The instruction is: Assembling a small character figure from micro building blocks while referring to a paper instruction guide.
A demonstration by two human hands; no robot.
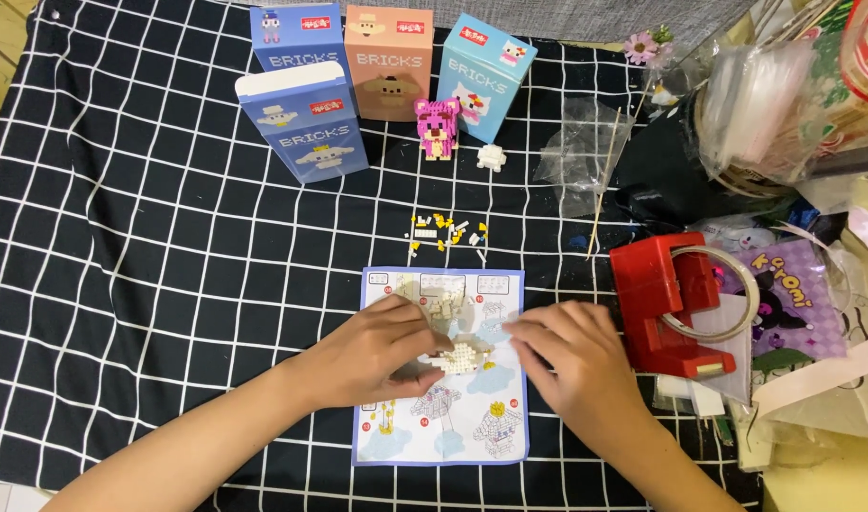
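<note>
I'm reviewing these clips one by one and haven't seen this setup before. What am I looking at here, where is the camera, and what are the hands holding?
There is no machine here: a person works with two bare hands, filmed by one camera worn on the head and looking down. The left hand and right hand meet over a small cream brick model, both touching it. It sits above an instruction sheet with pictured steps, lying on a black cloth with a white grid. Beyond the sheet lie loose white and yellow bricks. Farther back stand four toy boxes, a finished pink brick figure and a small white one. At the right are a red tape dispenser and a clutter of plastic bags.
</note>
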